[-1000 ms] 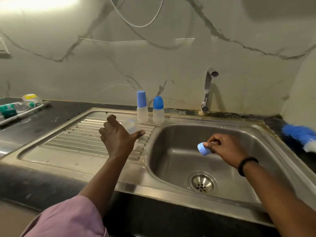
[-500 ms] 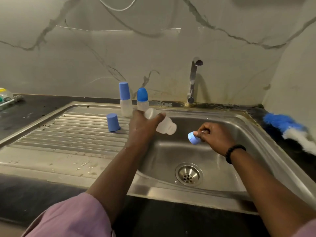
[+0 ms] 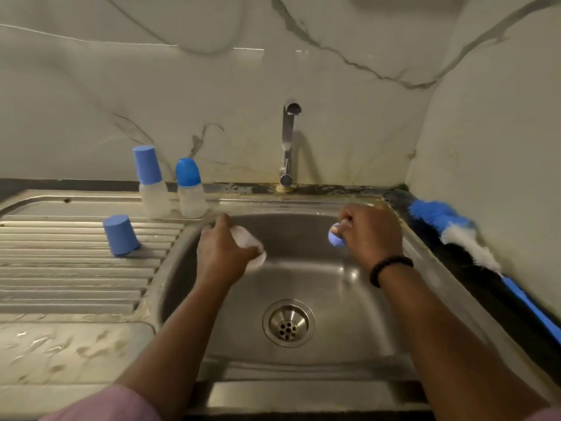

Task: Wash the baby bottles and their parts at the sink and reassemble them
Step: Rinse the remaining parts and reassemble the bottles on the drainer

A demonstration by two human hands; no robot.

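While gripped, bottle (image 3: 250,246) looks translucent, uncapped.

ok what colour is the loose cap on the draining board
Blue, plain, no pattern; the cap shows clearly in the head view.

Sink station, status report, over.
Left hand grips open bottle over basin. Right hand pinches blue collar. Tap dry. Nothing blocking.

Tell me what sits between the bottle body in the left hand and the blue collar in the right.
Nothing visible. The left hand holds the bottle body and the right hand the blue collar, with only open space above the sink between them.
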